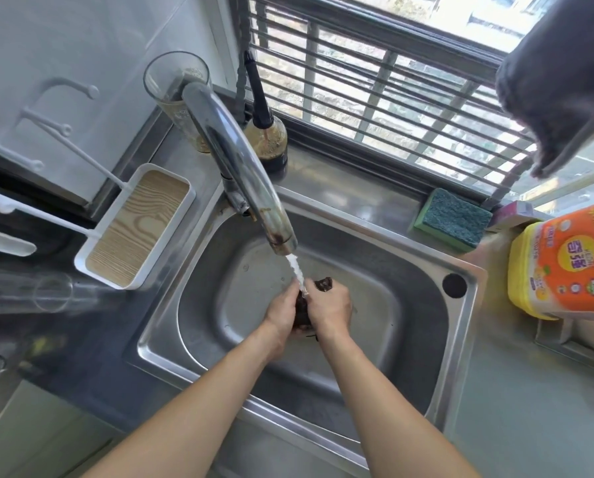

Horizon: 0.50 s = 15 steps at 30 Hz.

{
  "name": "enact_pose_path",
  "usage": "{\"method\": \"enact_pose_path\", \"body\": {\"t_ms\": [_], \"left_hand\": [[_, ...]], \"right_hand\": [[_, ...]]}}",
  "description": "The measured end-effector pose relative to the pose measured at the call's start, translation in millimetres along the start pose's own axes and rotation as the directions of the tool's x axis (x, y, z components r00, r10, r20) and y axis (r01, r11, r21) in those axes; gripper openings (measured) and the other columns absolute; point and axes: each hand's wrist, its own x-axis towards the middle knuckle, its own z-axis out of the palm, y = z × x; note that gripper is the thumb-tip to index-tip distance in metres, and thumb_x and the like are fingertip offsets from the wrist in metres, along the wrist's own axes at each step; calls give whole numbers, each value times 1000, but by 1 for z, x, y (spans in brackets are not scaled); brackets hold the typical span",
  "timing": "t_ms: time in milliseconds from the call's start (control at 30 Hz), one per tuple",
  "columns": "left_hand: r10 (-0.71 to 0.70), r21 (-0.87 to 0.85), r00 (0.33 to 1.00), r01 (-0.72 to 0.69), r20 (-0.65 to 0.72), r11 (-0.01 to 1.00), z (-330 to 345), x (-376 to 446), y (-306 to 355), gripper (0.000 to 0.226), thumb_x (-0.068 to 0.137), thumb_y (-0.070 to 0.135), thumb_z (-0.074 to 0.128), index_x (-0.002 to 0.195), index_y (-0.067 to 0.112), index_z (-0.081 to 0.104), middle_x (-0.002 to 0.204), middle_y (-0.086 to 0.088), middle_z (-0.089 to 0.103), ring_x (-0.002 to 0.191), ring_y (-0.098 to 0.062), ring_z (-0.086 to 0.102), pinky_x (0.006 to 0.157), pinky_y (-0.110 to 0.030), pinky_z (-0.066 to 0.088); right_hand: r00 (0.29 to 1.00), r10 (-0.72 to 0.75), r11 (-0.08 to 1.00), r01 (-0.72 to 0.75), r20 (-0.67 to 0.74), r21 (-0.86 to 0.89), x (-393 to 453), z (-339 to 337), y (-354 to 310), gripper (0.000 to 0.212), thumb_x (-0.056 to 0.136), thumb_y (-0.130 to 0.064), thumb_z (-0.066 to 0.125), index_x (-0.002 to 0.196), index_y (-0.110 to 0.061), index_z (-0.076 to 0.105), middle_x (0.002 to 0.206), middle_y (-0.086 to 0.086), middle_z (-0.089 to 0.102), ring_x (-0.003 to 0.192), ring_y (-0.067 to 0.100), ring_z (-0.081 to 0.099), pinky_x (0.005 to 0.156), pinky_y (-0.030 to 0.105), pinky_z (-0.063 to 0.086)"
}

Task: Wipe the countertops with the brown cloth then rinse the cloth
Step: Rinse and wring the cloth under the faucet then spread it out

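**Brown cloth under the running tap, both hands closed on it**

At the far left a white rack (pixel 47 139) with pegs hangs on the wall, and a clear glass vessel (pixel 52 293) lies blurred on the dark desk (pixel 92 367) below it. Just right of these a white tray with a wood-grain floor (pixel 135 227) sits at the sink's left rim. Behind it stands a tall clear glass (pixel 178 94), and beside that a small brush jar (pixel 266 132) on the window ledge.

The chrome tap (pixel 240 170) arches from the back over the steel sink (pixel 423 326). A stream of water (pixel 297 272) falls from its spout onto the brown cloth (pixel 302 313), which is bunched over the middle of the basin.

The left hand (pixel 281 310) has its grip closed on the cloth's left side; the right hand (pixel 330 308) has its grip closed on the right side, with a dark corner of cloth poking out above the fingers. The two hands press close together.

Further right, a green scouring sponge (pixel 452 219) rests on the ledge behind the sink. A yellow and orange packet (pixel 565 263) stands at the right edge, and a dark grey towel (pixel 561 81) hangs above it.
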Motion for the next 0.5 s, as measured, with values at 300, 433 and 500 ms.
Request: {"method": "enact_pose_path", "body": {"t_ms": [300, 433, 500], "left_hand": [[109, 48, 979, -102, -173, 994, -36, 6, 10, 24, 80, 6, 77, 76, 14, 55, 77, -10, 67, 67, -20, 64, 60, -26, 56], [178, 94, 924, -155, -337, 983, -43, 11, 9, 24, 81, 0, 69, 89, 14, 51, 84, -5, 57, 70, -16, 52, 56, -23, 44], [225, 114, 921, -199, -318, 973, -43, 11, 6, 27, 82, -1, 67, 101, 14, 54, 93, -4, 58, 76, -15, 55, 60, -21, 47]], "right_hand": [[972, -68, 997, 71, 225, -7, 20, -14, 27, 39, 76, -43, 85, 104, -27, 63, 102, -2, 74, 96, 17, 70, 91, 37, 56], [993, 2, 993, -16, 117, 120, 17, -23, 21, 20, 77, -40, 84, 87, -24, 78, 86, 1, 78, 67, 22, 76, 66, 47, 64], [999, -20, 986, 27, -45, 162, 11, -22, 16, 28, 85, -52, 72, 73, -27, 75, 67, -9, 73, 57, 18, 73, 61, 44, 63]]}}
